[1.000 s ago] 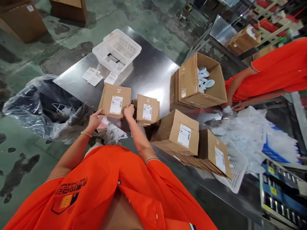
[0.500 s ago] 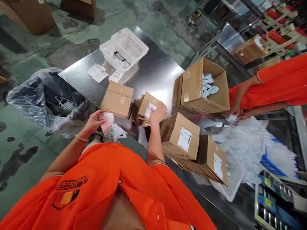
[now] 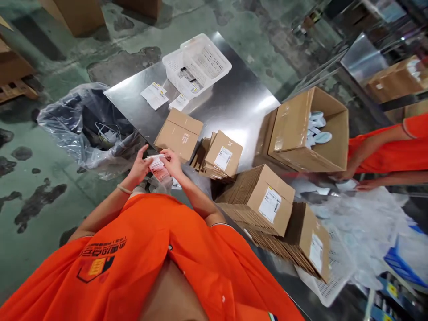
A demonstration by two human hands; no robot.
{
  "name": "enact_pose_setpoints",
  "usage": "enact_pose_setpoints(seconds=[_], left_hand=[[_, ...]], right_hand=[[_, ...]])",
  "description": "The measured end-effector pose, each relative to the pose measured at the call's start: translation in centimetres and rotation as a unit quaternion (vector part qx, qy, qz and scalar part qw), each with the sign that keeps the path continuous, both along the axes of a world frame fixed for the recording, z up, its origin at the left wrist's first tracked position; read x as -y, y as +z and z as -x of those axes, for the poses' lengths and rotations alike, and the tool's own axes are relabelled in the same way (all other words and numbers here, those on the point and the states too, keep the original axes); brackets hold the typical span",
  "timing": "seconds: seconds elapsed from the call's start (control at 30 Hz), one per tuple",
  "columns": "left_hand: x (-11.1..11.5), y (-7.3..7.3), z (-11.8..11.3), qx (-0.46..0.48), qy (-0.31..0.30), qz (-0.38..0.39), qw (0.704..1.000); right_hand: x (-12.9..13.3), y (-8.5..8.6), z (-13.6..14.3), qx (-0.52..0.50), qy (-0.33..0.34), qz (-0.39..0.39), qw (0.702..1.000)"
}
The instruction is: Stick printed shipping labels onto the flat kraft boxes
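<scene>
Between both hands is a small pink-and-white printed label sheet (image 3: 159, 169), held in front of my body at the table's edge. My left hand (image 3: 139, 167) pinches its left side. The fingers of my right hand (image 3: 172, 163) are closed on its upper right corner. Just beyond lies a flat folded carton (image 3: 180, 131). To its right, a short stack of flattened cartons (image 3: 224, 154) has a white shipping label on top. Two larger leaning stacks of labelled flattened cartons (image 3: 272, 196) stand further right.
A white perforated basket (image 3: 214, 58) and printed slips (image 3: 154, 94) lie on the metal table (image 3: 247, 84). A plastic-lined bin (image 3: 67, 129) stands left. An open carton (image 3: 287, 129) holds pale oval items. A co-worker's orange-sleeved arms (image 3: 377, 147) work at far right, near clear plastic bags (image 3: 371, 227).
My right hand has left the short carton stack and moved left to the label sheet, which my left hand was holding alone. The whole view has shifted, with things appearing further right.
</scene>
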State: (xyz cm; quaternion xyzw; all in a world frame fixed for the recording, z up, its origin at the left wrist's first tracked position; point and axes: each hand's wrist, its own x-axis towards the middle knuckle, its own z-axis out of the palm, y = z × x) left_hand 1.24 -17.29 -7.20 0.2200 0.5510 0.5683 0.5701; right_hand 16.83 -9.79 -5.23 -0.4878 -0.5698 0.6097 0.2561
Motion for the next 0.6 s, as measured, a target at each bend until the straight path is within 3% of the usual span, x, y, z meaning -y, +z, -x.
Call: enact_pose_setpoints(seconds=[0.17,0.4,0.5,0.6], left_hand=[[-0.3,1.2,-0.9,-0.035,-0.047,0.021,0.998],[-3.5,1.0,-0.9,-0.093,-0.103,0.035,0.99],[-3.9,-0.1,-1.6,-0.058,-0.17,0.084,0.98],[-3.8,-1.5,-2.5,-0.012,-0.205,0.128,0.97]], right_hand=[[0.1,-0.7,-0.4,-0.017,-0.008,-0.005,1.0],[0.9,0.0,-3.2,0.101,-0.059,-0.216,0.969],[-2.6,0.7,-4.1,0.141,-0.107,-0.256,0.95],[-9.0,0.6,-4.2,0.221,-0.148,-0.241,0.933]])
